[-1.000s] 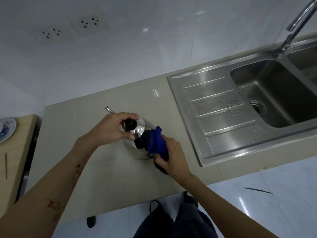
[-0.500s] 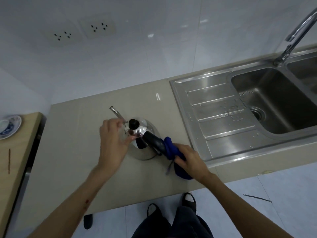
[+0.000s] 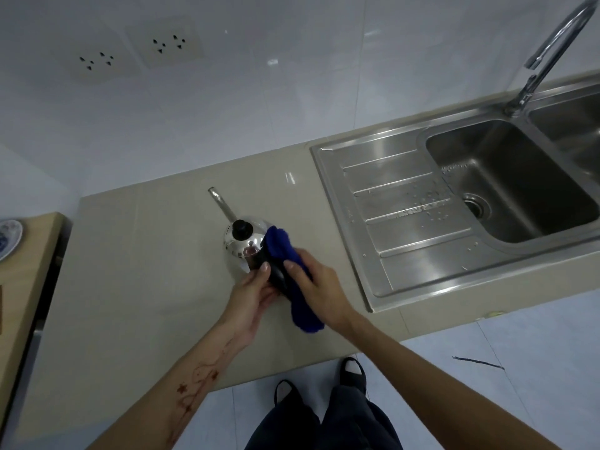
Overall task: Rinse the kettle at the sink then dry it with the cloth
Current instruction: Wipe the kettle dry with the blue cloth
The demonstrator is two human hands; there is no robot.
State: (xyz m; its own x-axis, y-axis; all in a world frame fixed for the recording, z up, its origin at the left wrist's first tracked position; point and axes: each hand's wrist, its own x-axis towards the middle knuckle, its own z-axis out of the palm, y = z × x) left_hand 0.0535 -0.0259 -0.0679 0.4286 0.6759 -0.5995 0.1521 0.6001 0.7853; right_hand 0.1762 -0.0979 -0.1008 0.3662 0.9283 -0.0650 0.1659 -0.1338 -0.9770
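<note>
Your steel kettle [image 3: 244, 242] stands on the beige counter [image 3: 136, 274], left of the sink [image 3: 506, 183], its thin spout pointing away from you toward the wall. Your left hand [image 3: 251, 295] curls its fingers around the kettle's black handle at the side nearest you. Your right hand [image 3: 316, 292] grips the blue cloth [image 3: 287, 266], pressing it against the handle and the kettle's right shoulder, the cloth's tail hanging down toward the counter edge. Water drops dot the sink's ribbed draining board. A curved tap [image 3: 548, 56] rises behind the basin. Two wall sockets [image 3: 133, 51] sit on the white tiles, and a patterned plate [image 3: 8, 237] rests on a wooden surface at far left.
</note>
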